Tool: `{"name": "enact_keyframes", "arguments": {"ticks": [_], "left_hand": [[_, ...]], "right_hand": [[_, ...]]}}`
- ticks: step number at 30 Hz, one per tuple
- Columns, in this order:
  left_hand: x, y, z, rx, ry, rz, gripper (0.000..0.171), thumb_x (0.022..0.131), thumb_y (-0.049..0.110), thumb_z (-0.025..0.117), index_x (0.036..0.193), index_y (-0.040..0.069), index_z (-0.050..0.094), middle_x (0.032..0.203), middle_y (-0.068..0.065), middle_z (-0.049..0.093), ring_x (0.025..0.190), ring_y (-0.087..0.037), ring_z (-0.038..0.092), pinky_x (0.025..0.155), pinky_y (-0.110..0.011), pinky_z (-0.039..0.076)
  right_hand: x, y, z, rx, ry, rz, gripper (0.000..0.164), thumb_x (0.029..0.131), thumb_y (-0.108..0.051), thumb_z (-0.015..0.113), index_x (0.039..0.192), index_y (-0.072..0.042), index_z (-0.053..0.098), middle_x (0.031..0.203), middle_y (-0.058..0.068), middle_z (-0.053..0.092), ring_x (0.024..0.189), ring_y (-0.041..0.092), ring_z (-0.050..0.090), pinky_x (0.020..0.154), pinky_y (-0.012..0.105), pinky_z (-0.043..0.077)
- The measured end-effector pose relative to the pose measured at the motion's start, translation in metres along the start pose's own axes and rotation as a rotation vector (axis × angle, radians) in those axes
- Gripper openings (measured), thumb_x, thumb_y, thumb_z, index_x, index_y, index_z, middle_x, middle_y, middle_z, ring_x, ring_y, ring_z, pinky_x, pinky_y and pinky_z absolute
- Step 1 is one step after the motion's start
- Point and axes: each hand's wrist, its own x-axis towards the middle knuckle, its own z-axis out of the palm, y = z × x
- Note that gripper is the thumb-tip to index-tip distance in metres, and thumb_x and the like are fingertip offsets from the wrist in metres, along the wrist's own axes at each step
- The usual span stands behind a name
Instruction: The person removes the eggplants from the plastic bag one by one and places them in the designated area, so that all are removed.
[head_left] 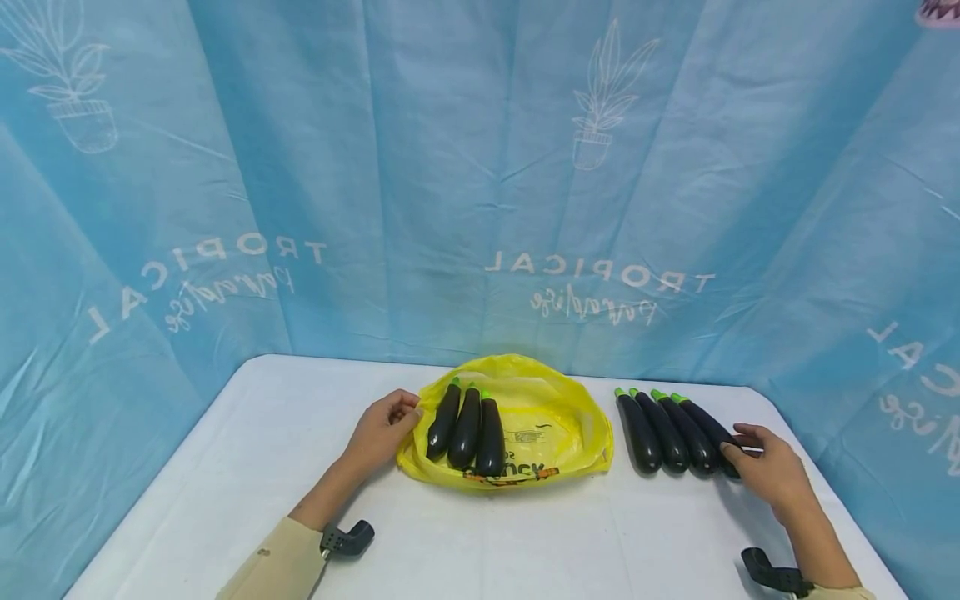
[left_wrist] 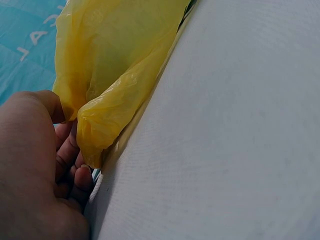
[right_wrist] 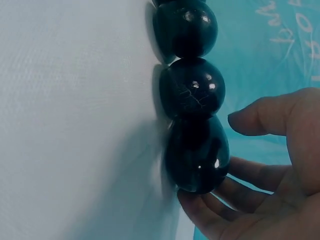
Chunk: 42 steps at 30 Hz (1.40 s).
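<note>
A yellow plastic bag (head_left: 573,425) lies with its mouth spread wide on the white table. Three dark eggplants with green stems, such as the middle eggplant (head_left: 467,429), rest side by side inside its left part. My left hand (head_left: 381,433) pinches the bag's left edge; the left wrist view shows the gathered plastic (left_wrist: 100,125) between thumb and fingers. To the right, several more eggplants lie in a row. At its right end my right hand (head_left: 772,471) touches the outermost eggplant (right_wrist: 200,160), fingers against its far side and lower end, thumb apart from it.
The white table (head_left: 555,542) carries the bag and the row, with a gap between them. A blue printed curtain (head_left: 450,192) hangs behind the table and along its sides. A black wrist device (head_left: 348,539) is worn on each arm.
</note>
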Motion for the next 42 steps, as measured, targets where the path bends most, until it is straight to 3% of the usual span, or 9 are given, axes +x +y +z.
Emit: {"name": "enact_keyframes", "arguments": {"ticks": [16, 27, 42], "left_hand": [[0.001, -0.001, 0.000, 0.002, 0.005, 0.000, 0.017, 0.102, 0.020, 0.067, 0.116, 0.010, 0.069, 0.096, -0.003, 0.067, 0.085, -0.019, 0.057, 0.079, -0.029, 0.048], [0.001, -0.002, 0.000, 0.001, -0.001, 0.006, 0.017, 0.102, 0.020, 0.067, 0.115, 0.011, 0.070, 0.096, -0.003, 0.068, 0.085, -0.019, 0.058, 0.079, -0.030, 0.048], [0.001, -0.004, 0.000, -0.018, -0.002, 0.014, 0.015, 0.102, 0.018, 0.066, 0.115, 0.010, 0.070, 0.095, -0.003, 0.068, 0.085, -0.018, 0.058, 0.078, -0.028, 0.048]], "right_hand": [[0.002, -0.003, 0.000, -0.098, 0.035, -0.029, 0.072, 0.107, -0.041, 0.056, 0.153, 0.012, 0.039, 0.149, 0.039, 0.046, 0.135, 0.058, 0.047, 0.103, 0.067, 0.047], [-0.015, -0.029, -0.002, -0.123, 0.169, -0.224, 0.062, 0.107, -0.037, 0.059, 0.145, 0.011, 0.051, 0.139, 0.038, 0.056, 0.129, 0.057, 0.051, 0.103, 0.071, 0.045], [-0.051, -0.091, 0.013, 0.002, 0.197, -0.449, 0.048, 0.107, -0.031, 0.063, 0.139, 0.005, 0.060, 0.132, 0.028, 0.063, 0.122, 0.047, 0.060, 0.100, 0.064, 0.048]]}}
